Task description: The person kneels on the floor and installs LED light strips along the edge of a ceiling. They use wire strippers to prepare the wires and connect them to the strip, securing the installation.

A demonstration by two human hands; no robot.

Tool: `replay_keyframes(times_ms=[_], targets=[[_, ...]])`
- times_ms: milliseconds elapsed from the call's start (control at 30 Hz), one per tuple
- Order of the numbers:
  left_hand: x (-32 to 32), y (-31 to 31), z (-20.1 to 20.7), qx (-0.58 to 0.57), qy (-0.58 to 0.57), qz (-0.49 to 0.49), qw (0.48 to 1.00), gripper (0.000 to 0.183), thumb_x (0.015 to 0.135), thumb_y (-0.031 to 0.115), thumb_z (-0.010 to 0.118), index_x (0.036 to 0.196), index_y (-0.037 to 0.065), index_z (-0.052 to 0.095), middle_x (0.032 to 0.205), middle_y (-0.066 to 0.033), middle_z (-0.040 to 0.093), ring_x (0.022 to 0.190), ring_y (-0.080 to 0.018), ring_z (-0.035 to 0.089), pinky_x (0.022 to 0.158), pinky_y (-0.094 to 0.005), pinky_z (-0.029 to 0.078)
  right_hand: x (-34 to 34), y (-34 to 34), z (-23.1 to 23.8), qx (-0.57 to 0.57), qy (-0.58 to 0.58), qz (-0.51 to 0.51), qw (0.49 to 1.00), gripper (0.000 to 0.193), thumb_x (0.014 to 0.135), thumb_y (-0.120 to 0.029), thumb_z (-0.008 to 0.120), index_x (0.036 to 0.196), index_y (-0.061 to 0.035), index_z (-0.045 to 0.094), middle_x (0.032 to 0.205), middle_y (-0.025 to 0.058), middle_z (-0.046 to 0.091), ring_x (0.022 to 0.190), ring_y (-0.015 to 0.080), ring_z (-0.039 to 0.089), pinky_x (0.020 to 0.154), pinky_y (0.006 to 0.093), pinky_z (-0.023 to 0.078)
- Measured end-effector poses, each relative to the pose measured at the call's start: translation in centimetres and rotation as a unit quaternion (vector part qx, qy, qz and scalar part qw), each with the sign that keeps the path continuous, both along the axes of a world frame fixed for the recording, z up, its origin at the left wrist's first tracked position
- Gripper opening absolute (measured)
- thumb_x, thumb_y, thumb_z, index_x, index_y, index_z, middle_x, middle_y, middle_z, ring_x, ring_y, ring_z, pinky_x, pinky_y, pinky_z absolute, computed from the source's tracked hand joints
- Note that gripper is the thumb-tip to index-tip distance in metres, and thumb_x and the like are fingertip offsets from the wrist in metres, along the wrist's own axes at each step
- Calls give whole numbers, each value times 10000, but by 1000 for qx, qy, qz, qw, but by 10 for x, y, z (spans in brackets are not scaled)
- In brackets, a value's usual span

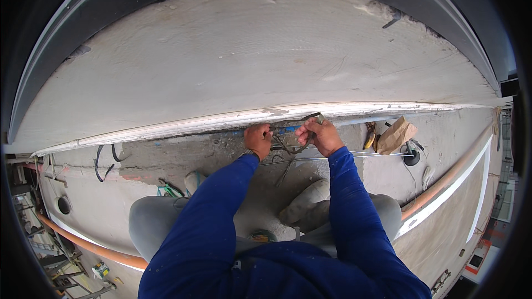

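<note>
A thin dark cable [303, 118] runs in a loop between my hands, low against the foot of the pale wall. My left hand [258, 140] is closed in a fist on the left side of the loop, close to the floor joint; its fingertips are partly hidden. Slightly higher and to the right, my right hand [322, 136] pinches the cable between thumb and fingers. More of the cable hangs slack below, between the two hands. Behind them, a blue strip [285, 130] shows along the joint.
A white ledge [221, 120] lines the wall's foot. At right lie a brown paper bag [397, 135] and a black round object [411, 158], with thin light strings stretched toward it. Bent black cable ends [98, 163] rise at left, near a green-handled tool [170, 189]. Orange pipes [443, 181] flank the strip.
</note>
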State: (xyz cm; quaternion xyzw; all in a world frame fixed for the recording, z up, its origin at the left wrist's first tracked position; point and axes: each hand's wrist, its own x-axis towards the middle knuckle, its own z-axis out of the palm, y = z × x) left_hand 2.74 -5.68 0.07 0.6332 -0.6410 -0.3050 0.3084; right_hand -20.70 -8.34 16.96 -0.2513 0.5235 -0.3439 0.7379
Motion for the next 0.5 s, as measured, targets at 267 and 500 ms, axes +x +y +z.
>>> replay_keyframes(times_ms=[267,500], targets=[[-2,-7,-13,27,33,-2,999,132,874,190,781,967,119,719,1094,-50,782,1077,-310,689,1035,-469,440,-71,-5,-33,-114,533,-133,828,179,876,-166,715,975,-25,668,945,170,717,816,298,694,744,451,555],[-16,-13,4,61,-75,7,995,142,916,271,730,912,129,718,966,-91,764,1008,-333,689,942,-483,458,-14,42,-88,-230,581,-135,769,282,806,-115,689,1072,-23,679,950,158,694,878,366,673,818,440,542]])
